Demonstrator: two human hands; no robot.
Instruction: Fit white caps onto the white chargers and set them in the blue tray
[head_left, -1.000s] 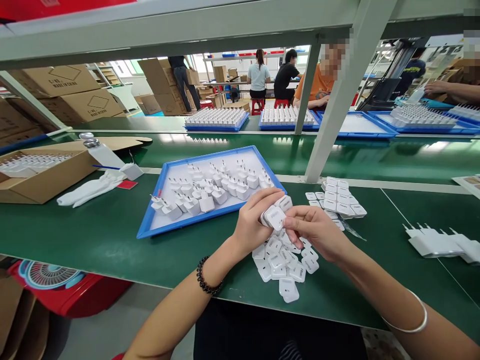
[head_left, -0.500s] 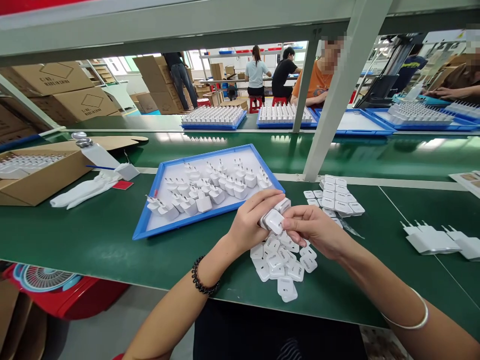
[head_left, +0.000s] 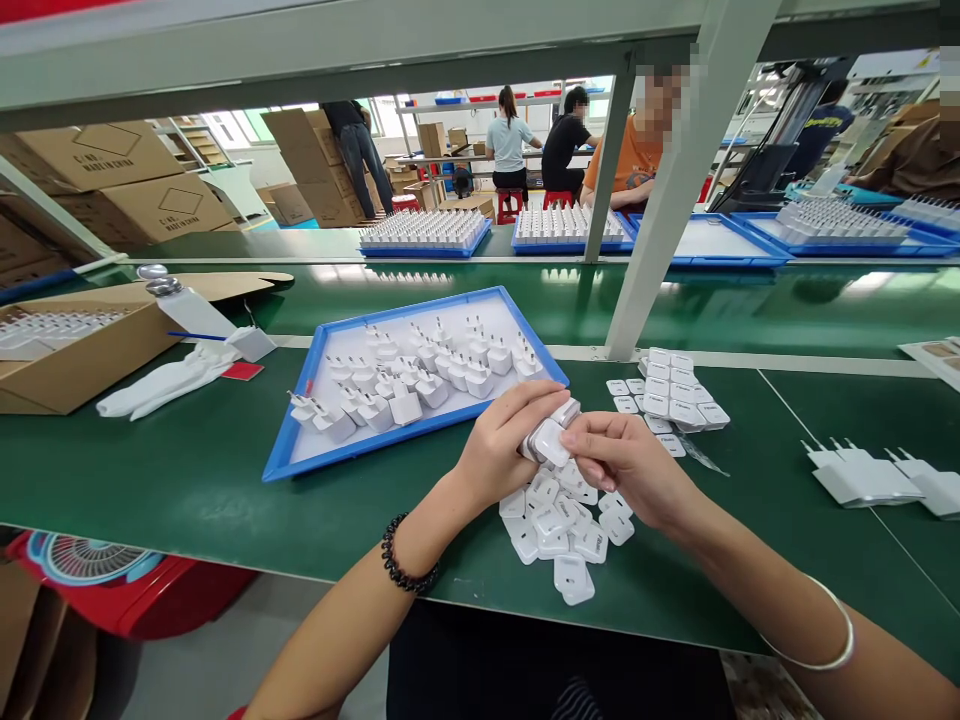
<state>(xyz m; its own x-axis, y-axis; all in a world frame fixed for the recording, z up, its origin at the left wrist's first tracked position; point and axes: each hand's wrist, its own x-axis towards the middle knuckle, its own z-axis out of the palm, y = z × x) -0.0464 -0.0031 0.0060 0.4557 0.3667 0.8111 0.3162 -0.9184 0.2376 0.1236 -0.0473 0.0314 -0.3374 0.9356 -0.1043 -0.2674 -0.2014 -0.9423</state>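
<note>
My left hand is wrapped around a white charger plug, held just above the green table. My right hand pinches the same plug from the right, fingers closed on its face. Directly beneath both hands lies a loose pile of white plugs. Left of my hands sits a blue tray holding several white plugs with prongs up. A neat stack of white plugs lies just beyond my right hand.
A cardboard box with plugs and white gloves lie at the left. More white plugs rest at the right edge. A slanted metal post rises behind. Across the belt are filled blue trays and seated people.
Both hands stay closed on the plug with only small finger shifts; the view drifted slightly.
</note>
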